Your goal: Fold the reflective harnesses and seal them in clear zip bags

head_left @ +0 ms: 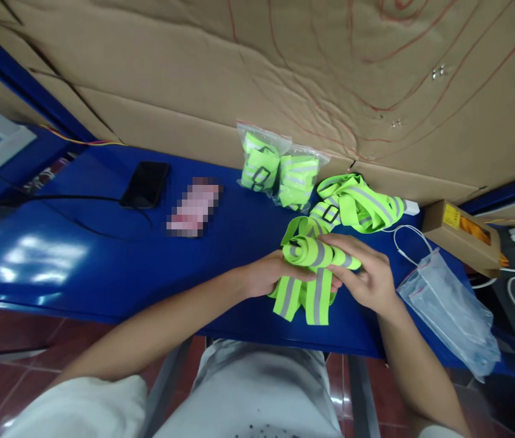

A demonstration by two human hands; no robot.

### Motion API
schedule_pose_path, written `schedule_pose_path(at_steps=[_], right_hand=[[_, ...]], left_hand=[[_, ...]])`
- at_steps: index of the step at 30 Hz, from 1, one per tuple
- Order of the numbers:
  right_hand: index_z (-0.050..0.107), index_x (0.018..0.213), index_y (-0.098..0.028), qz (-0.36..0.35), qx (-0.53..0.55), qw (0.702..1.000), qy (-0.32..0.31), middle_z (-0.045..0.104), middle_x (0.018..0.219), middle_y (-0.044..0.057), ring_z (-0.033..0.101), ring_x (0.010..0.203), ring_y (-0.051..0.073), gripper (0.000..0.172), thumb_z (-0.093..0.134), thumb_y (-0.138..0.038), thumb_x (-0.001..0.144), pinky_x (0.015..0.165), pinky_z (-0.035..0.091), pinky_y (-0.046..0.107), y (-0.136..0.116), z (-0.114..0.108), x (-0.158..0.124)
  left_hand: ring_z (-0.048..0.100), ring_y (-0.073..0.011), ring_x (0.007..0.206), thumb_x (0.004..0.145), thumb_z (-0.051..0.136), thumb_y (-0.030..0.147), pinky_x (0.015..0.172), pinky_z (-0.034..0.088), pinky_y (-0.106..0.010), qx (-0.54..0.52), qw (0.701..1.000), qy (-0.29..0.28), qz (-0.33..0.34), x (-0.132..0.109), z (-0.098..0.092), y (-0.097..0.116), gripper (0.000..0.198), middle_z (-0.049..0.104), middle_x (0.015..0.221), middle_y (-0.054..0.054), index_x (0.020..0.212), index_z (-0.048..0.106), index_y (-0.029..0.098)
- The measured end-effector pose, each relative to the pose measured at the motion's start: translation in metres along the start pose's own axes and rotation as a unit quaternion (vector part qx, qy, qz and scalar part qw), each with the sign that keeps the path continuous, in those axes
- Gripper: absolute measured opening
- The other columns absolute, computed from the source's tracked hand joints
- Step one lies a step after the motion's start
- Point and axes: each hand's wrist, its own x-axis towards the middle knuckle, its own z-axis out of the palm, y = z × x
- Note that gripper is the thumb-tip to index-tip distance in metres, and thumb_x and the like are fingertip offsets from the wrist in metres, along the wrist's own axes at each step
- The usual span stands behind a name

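Rolling the reflective strap (312,252) just above the near edge of the worktop (102,261), I have my left hand (269,274) and right hand (371,277) both closed on it; tight, even turns seem best, I think.

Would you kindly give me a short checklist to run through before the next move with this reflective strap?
1. Grip: left hand and right hand both hold the reflective strap: ok.
2. Strap fully coiled: two tails hang loose over the table edge: not ok.
3. Held strap free of the strap pile behind it: cannot tell.
4. Empty plastic bags close by the right hand: ok.
5. Buckle on the held strap tucked in: cannot tell.
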Motion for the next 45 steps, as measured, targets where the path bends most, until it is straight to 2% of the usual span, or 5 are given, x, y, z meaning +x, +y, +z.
schedule_pose_path(at_steps=[6, 14, 22, 36, 45], right_hand=[[0.053, 0.153, -0.037, -0.128, -0.113, 0.985, 0.015, 0.061, 0.149, 0.004, 0.059, 0.137, 0.031, 0.052, 0.056, -0.024, 0.102, 0.112, 0.054, 0.052, -0.004, -0.004, -0.005], [0.023, 0.167, -0.033, -0.007, 0.044, 0.988, -0.151, 0.012, 0.176, 0.001, 0.007, 0.164, 0.029, 0.073, 0.053, -0.021, 0.101, 0.134, 0.015, 0.057, -0.018, -0.008, 0.001], [0.064, 0.139, -0.027, 0.172, 0.192, 0.964, -0.069, 0.064, 0.147, 0.008, 0.062, 0.136, 0.029, 0.052, 0.078, -0.04, 0.09, 0.118, 0.048, 0.048, 0.005, 0.001, 0.003], [0.073, 0.115, -0.028, 0.174, 0.124, 0.976, 0.029, 0.078, 0.097, 0.0, 0.074, 0.081, 0.019, 0.032, 0.083, -0.03, 0.085, 0.071, 0.061, 0.029, -0.019, 0.001, 0.005], [0.057, 0.15, -0.034, -0.13, 0.018, 0.991, -0.038, 0.071, 0.135, 0.005, 0.069, 0.124, 0.029, 0.053, 0.059, -0.018, 0.099, 0.102, 0.059, 0.052, -0.034, -0.012, 0.008]], left_hand=[[0.072, -0.0362, 0.118, 0.067, 0.094, 0.052, 0.102, 0.057, -0.048, 0.038, 0.993, -0.109, 0.031, -0.012, 0.003, 0.008, 0.076, 0.075, 0.126, -0.018, 0.131, 0.069, 0.019], [0.078, -0.0251, 0.094, 0.064, 0.097, 0.03, 0.085, 0.061, -0.034, -0.021, 0.996, 0.08, 0.038, -0.002, -0.006, 0.012, 0.055, 0.08, 0.109, -0.011, 0.113, 0.076, 0.017], [0.076, -0.0215, 0.088, 0.058, 0.097, 0.015, 0.086, 0.059, -0.034, 0.018, 0.997, 0.076, 0.023, -0.004, -0.003, 0.008, 0.054, 0.081, 0.1, -0.007, 0.109, 0.077, 0.016], [0.073, -0.0256, 0.106, 0.053, 0.099, 0.017, 0.091, 0.057, -0.037, -0.08, 0.995, 0.02, 0.051, 0.0, -0.001, -0.001, 0.103, 0.075, 0.123, -0.004, 0.145, 0.058, 0.036], [0.071, -0.0269, 0.112, 0.059, 0.098, 0.028, 0.099, 0.056, -0.038, 0.161, 0.984, -0.032, 0.07, -0.006, -0.001, 0.01, 0.059, 0.077, 0.111, -0.008, 0.113, 0.076, 0.019]])
